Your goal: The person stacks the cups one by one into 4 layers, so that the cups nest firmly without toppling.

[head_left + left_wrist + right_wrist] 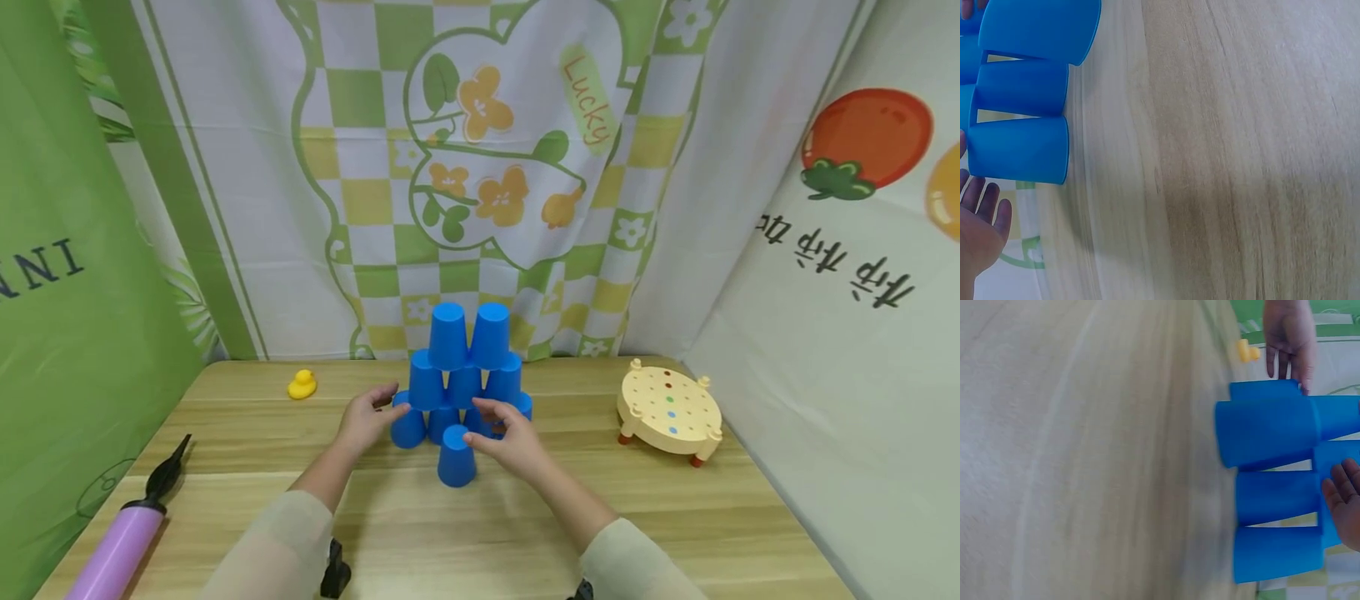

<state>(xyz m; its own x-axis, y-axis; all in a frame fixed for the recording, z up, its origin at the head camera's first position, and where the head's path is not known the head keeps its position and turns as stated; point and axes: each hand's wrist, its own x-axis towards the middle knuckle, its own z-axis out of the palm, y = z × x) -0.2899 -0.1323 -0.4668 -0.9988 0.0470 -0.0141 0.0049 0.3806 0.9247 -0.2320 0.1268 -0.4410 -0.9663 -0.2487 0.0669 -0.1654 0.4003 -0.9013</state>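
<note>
Upside-down blue cups (465, 382) stand in a stacked pyramid: two on top, three in the middle row, several at the bottom. A single blue cup (456, 463) stands upside down in front of it. My left hand (363, 421) is at the pyramid's left side, thumb toward the bottom-left cup (407, 432); in the left wrist view its fingers (988, 203) are spread and hold nothing. My right hand (513, 442) is at the front right, its thumb overlapping the single cup's top edge in the head view. Its fingers (1338, 487) extend beside the cups, gripping nothing.
A yellow rubber duck (302, 384) sits at the back left of the wooden table (420, 533). A purple hand pump (123, 546) lies along the left edge. At the right stands a cream pegboard-like stool (670, 408). Patterned curtains (480, 167) hang behind.
</note>
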